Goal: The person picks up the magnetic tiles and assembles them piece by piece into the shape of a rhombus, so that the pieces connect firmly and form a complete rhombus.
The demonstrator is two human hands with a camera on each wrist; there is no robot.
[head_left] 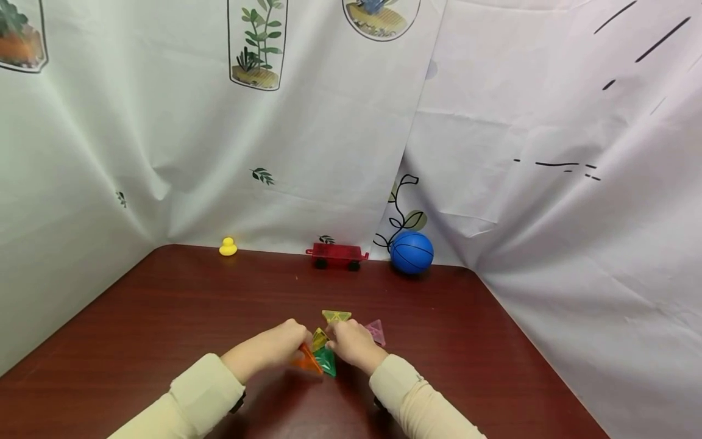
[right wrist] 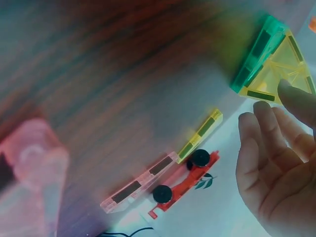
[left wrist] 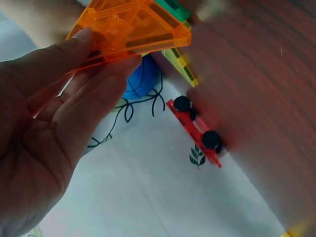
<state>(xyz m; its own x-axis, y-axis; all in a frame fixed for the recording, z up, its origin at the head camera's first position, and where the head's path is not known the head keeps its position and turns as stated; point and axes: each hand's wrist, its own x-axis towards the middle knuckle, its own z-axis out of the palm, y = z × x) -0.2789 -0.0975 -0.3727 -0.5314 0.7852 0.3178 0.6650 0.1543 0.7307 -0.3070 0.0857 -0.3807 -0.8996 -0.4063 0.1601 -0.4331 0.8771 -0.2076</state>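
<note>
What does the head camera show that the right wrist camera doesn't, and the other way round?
Only the head view shows the toy duck, blue basketball and left hand.

Only the right wrist view shows the palm of the right hand and a second pink piece, blurred and close; the head view clearly shows just one.

Both show that hand, one pink tile, the green tile, two yellow tiles, the red toy wagon and the table.

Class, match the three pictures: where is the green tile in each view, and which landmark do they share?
Head: green tile below centre, between left hand and right hand.
Left wrist: green tile at the top edge, past the orange tile.
Right wrist: green tile at upper right, beside a yellow tile.
Shared landmark: red wagon.
</note>
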